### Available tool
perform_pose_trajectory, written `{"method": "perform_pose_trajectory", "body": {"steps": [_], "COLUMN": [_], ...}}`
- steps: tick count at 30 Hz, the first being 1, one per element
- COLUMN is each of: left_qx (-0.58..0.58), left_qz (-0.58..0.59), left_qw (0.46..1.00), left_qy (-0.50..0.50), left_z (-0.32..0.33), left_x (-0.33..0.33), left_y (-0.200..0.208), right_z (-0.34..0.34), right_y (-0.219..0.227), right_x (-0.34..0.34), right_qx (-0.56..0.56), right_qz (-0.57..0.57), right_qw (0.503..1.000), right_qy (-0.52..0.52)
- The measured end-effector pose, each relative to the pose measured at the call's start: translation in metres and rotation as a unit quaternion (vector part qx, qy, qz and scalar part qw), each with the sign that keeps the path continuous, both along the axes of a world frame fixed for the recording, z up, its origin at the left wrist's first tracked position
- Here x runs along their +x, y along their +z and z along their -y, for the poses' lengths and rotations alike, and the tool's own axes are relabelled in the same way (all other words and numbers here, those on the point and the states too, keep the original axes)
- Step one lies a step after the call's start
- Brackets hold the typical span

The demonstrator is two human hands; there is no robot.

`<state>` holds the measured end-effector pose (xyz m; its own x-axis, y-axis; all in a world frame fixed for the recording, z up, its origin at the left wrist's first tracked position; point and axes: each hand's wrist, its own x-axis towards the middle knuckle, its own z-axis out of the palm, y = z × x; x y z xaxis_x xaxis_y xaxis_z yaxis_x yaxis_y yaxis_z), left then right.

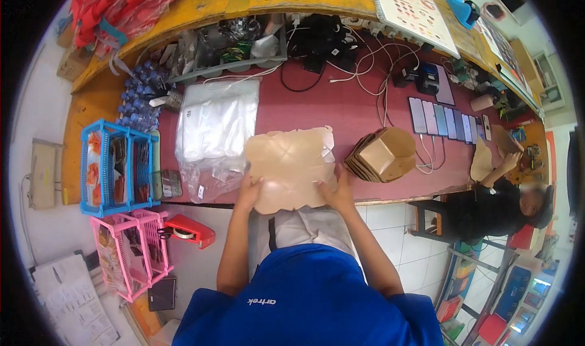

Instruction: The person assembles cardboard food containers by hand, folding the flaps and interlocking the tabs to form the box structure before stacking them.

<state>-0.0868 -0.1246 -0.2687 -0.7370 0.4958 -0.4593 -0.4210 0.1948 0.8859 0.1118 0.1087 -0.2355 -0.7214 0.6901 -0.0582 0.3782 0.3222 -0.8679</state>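
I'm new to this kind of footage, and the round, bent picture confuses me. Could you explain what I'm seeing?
There is no machine here, just a person's two bare hands. A wide fisheye camera on the person's head looks down, so straight edges curve. The blue shirt below is the wearer's own.

The left hand and right hand hold a flat brown sheet by its sides, over the near edge of a red table. Clear plastic bags lie to the left; a stack of brown boxes and a row of phones are to the right. Another person is at the far right.
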Motion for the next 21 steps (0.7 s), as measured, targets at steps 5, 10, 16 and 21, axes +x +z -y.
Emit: {"method": "perform_pose_trajectory", "body": {"steps": [5, 10, 16, 21], "left_qx": [-0.211, -0.275, -0.266, -0.284], "left_qz": [-0.294, -0.423, -0.303, -0.262], "left_qw": [0.931, 0.863, 0.915, 0.922], "left_qy": [-0.048, -0.003, -0.025, 0.005], "left_z": [-0.049, -0.047, -0.040, -0.038], "left_x": [0.020, 0.029, 0.018, 0.014], "left_y": [-0.002, 0.005, -0.017, -0.016], "right_z": [-0.020, -0.014, -0.017, -0.014], "right_y": [-0.067, -0.042, -0.050, -0.061], "right_x": [0.006, -0.004, -0.006, -0.010], "right_qx": [0.050, 0.051, 0.085, 0.136], "right_qz": [0.111, 0.103, 0.174, 0.176], "right_qw": [0.992, 0.991, 0.978, 0.970], "right_qy": [-0.026, -0.065, -0.072, -0.095]}}
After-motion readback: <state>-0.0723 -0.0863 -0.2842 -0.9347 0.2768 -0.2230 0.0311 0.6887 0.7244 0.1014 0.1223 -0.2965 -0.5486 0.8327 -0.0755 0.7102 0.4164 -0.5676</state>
